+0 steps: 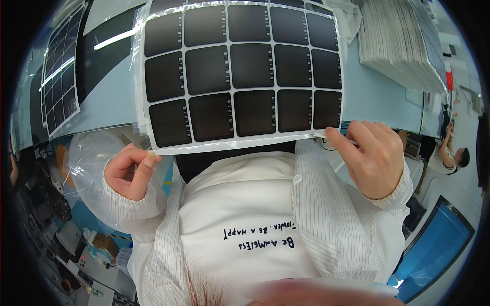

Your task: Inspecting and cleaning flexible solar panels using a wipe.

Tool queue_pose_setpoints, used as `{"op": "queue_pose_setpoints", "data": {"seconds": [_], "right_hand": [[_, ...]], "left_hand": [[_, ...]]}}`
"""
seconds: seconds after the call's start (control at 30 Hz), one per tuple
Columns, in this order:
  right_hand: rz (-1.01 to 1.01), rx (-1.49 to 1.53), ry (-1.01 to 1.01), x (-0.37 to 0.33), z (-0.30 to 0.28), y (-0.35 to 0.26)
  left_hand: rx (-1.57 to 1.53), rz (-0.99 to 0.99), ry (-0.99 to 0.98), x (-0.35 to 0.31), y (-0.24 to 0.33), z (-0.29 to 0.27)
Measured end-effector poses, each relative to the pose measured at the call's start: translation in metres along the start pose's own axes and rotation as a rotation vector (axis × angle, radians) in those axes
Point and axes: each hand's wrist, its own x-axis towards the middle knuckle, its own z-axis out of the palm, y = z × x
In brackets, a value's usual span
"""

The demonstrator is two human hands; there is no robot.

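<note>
A white-bordered sheet (232, 92) with rows of dark, rounded squares lies in front of me, its near edge sticking out past the table edge. Thumb and forefinger of my left hand (130, 171) are pinched on its near left corner. At the near right corner, my right hand (368, 158) is closed, with its forefinger curled at the sheet's edge. Something thin and shiny shows between those fingers, too small to name. Clear film shows along the sheet's left side.
The pale blue-green tabletop (377, 99) carries a tall stack of white sheets (393, 43) at the back right. Crumpled clear plastic (348, 20) lies beside it. Another dark-squared sheet (61, 71) is at the far left. A clear plastic bag (89, 166) hangs below the table's left edge.
</note>
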Motion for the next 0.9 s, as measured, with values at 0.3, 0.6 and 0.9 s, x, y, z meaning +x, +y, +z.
{"op": "queue_pose_setpoints", "data": {"seconds": [0.3, 0.6, 0.9], "right_hand": [[0.118, -0.115, 0.008, -0.022, -0.005, 0.017], [0.144, 0.308, 0.018, -0.024, -0.039, 0.046], [0.179, 0.077, 0.791, 0.094, 0.012, 0.141]], "left_hand": [[0.014, 0.014, 0.040, 0.001, -0.001, -0.005], [0.045, 0.470, -0.277, 0.011, 0.025, 0.021], [0.114, 0.779, -0.546, 0.017, 0.053, 0.044]]}}
